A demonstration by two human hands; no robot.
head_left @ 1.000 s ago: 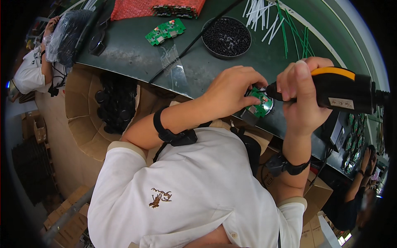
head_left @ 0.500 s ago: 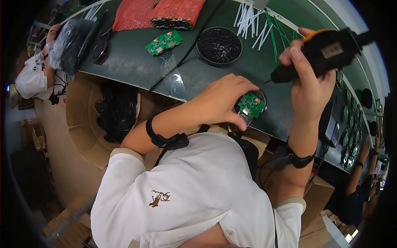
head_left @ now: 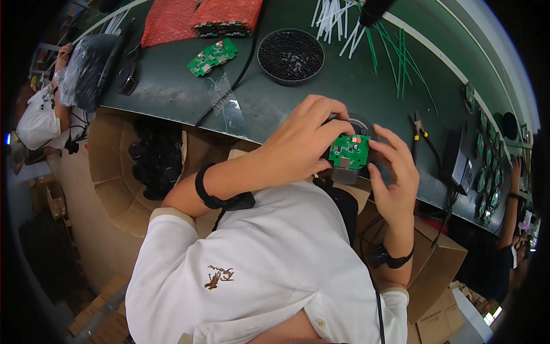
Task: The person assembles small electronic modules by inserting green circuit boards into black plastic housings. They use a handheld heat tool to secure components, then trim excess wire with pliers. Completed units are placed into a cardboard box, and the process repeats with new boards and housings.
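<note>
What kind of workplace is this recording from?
Most likely an electronics assembly bench. Both hands, left hand and right hand, hold a green circuit board over a dark green worktable; a round tray of small black parts and another circuit board lie nearby.

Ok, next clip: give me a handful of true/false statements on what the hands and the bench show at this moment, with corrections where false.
1. Both hands touch the small green circuit board. True: the left hand and the right hand hold it from either side.
2. The right hand grips a screwdriver. False: it holds only the board.
3. A round black tray of small dark parts sits on the green bench. True.
4. The bench carries no other circuit board. False: a second green board lies left of the tray.
5. Both wrists are bare. False: each wears a dark wristband.
</note>
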